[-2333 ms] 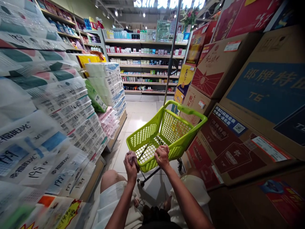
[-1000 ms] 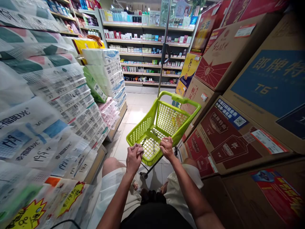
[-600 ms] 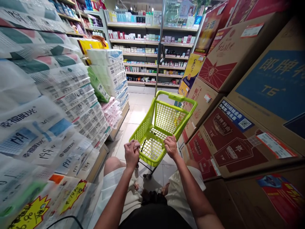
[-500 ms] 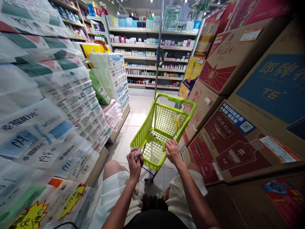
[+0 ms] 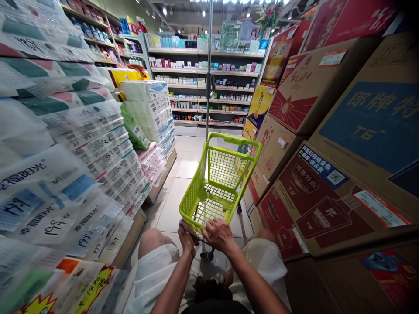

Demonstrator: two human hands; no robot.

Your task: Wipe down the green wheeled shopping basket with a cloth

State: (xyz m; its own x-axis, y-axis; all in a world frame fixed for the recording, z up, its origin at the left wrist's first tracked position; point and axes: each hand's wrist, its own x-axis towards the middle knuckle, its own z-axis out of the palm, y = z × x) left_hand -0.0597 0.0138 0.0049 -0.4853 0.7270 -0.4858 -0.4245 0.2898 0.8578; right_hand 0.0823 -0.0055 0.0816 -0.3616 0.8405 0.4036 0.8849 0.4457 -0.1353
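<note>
Holding green cart (image 5: 224, 167), pale tiled floor (image 5: 186, 165), stocked shelves (image 5: 183, 70)

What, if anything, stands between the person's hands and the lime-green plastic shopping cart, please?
Nothing visible separates the right hand from the cart; the left hand holds a crumpled pinkish cloth at one corner, possibly between them.

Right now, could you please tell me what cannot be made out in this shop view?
All in the head view:
Pinkish cloth: its full shape, mostly covered by the left hand.
Right hand: whether it grips or only touches the green cart; its own back hides the palm.
Shelf goods: labels too small to read.
Lit sign: cut off by the top edge.
</note>
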